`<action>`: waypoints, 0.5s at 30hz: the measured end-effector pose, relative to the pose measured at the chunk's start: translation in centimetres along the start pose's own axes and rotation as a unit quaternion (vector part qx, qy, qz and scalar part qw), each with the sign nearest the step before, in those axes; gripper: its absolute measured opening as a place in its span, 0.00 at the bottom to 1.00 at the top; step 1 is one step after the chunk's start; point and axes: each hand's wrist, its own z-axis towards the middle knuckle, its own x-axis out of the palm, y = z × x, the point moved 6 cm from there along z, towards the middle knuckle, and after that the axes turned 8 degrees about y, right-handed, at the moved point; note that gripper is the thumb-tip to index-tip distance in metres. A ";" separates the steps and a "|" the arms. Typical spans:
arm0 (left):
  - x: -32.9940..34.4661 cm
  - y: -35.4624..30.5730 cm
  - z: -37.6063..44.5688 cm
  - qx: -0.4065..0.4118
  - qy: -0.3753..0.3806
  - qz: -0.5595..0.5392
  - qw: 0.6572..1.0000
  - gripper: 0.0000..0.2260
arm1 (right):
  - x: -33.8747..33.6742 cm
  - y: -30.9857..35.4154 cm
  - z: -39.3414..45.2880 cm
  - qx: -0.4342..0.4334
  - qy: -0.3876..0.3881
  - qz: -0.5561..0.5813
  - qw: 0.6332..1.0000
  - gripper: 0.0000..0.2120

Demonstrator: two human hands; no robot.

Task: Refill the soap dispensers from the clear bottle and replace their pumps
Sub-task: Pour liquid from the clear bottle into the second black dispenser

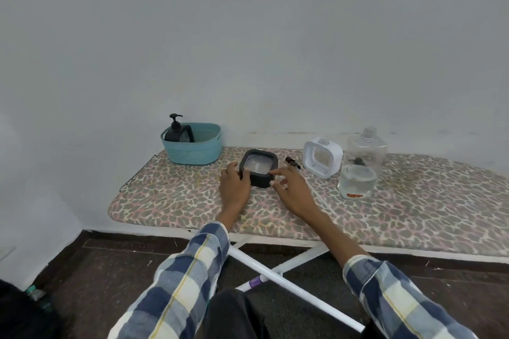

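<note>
Plaid sleeves [192,270] lowest in view, both forearms reaching forward over ironing board [170,201]. Black dispenser [259,170] lies on its side at board centre, clear window up, pump off. Left hand [234,187] curled against its left wall, thumb on the near rim. Right hand [292,190] fingers loosely spread, forefinger touching the near right corner; no firm grasp. Loose pump [292,163] just beyond right hand, tube trailing nearward, so right hand is nearer. White dispenser [322,158] further right, then uncapped clear bottle [360,165], part full. Teal basket [192,143] far left.
</note>
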 end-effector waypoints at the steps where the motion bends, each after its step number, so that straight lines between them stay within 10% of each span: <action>1: 0.1 -0.1 0.1 0.002 0.003 -0.001 1.000 0.20 | 0.1 -0.1 -0.4 -0.008 -0.005 0.007 1.000 0.14; 15: 1.1 -2.4 -1.1 0.117 -0.011 -0.153 0.981 0.16 | -0.4 -3.7 -1.8 0.031 -0.115 0.150 0.981 0.27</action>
